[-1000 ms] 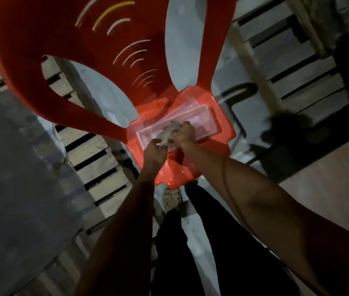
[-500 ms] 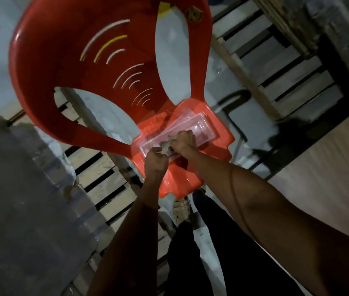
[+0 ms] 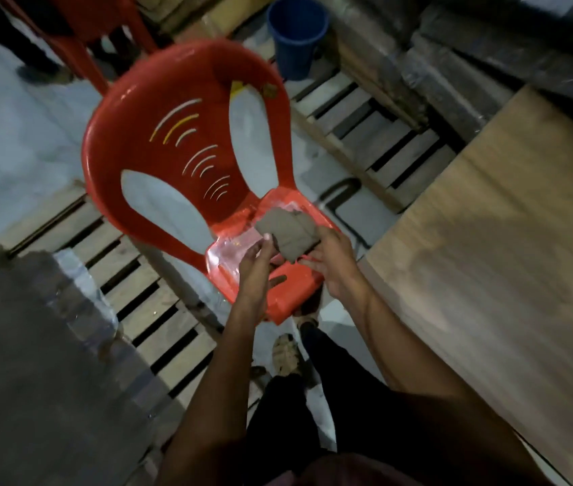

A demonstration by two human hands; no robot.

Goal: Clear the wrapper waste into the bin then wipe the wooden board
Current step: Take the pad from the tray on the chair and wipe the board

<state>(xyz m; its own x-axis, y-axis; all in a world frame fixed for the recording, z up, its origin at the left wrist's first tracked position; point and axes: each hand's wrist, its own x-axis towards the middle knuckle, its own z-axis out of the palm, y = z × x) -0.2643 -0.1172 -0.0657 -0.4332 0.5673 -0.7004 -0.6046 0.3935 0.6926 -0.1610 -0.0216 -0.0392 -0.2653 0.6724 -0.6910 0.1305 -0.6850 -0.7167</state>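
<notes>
Both hands hold a crumpled grey-brown cloth above the seat of a red plastic chair. The left hand pinches its near edge with thumb and loosely bent fingers; the right hand grips the other end, fingers curled under. A clear, glossy plastic tray lies on the seat beneath. The pale, smooth wooden board stretches to the right. A round blue bin stands behind the chair on slatted pallets.
</notes>
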